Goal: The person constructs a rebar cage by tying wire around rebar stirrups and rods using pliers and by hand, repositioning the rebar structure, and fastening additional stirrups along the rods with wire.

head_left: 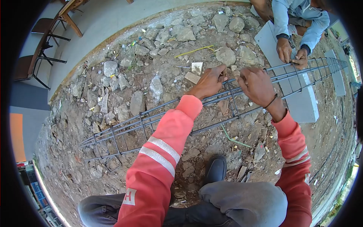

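A long cage of steel bars with square stirrups (143, 122) stretches across the rubble from lower left to upper right. My left hand (211, 80) is at the cage's upper bars near a stirrup, its fingers bent together; anything between the fingertips is too small to make out. Just to the right, my right hand (257, 86) is over the same bars with its fingers curled, and what it may hold is hidden. Farther along the cage, another person's two hands (291, 55) meet at the top bar.
Grey boards (306, 102) lie under the cage's right part. Stones (226, 56) and broken concrete cover the ground. Chairs (28, 67) stand on a smooth floor at upper left. My shoe (216, 169) is below the cage, near a green strip (232, 139).
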Demonstrator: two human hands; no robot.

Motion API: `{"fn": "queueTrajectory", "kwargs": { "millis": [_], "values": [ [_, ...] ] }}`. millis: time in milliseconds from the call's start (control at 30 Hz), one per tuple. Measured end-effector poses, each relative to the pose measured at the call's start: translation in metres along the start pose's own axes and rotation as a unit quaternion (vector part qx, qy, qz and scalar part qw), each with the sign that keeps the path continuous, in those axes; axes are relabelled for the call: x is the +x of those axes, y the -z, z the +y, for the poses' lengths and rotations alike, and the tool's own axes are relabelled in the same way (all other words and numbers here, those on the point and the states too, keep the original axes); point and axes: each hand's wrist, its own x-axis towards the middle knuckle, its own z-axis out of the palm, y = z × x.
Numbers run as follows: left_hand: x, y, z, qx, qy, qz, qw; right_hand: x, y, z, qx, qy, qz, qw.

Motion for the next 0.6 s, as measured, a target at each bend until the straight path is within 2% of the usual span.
{"fn": "queueTrajectory", "kwargs": {
  "millis": [33,100,133,200,233,300,433,500,600],
  "values": [
    [-0.001,-0.002,-0.001,0.016,0.003,-0.003,1.0,-0.012,-0.017,0.003,-0.001,0.002,-0.002,1.0],
    [-0.001,-0.006,-0.003,0.009,-0.007,0.007,1.0,-0.03,-0.053,0.012,-0.037,0.184,0.203,0.961],
    [-0.002,-0.008,-0.004,0.004,-0.016,0.017,1.0,-0.033,-0.054,0.015,-0.037,0.182,0.204,0.961],
    [-0.003,-0.008,-0.006,-0.004,-0.026,0.02,0.999,-0.033,-0.048,0.016,0.047,0.135,0.102,0.985],
    [-0.003,-0.008,-0.005,-0.005,-0.03,0.018,0.999,-0.031,-0.045,0.013,0.048,0.134,0.103,0.984],
    [-0.001,-0.005,-0.003,-0.003,-0.037,0.016,0.999,-0.023,-0.037,0.007,0.037,-0.024,-0.03,0.999],
    [0.0,-0.002,0.0,0.009,-0.014,0.013,1.0,-0.006,-0.052,0.015,-0.028,-0.03,0.008,0.999],
    [0.0,-0.005,-0.002,0.005,-0.004,0.013,1.0,0.0,-0.057,0.017,-0.029,-0.036,-0.077,0.996],
    [0.0,-0.009,-0.008,0.005,-0.016,0.032,0.999,0.012,-0.069,0.031,0.016,-0.007,-0.13,0.991]
  ]
}}
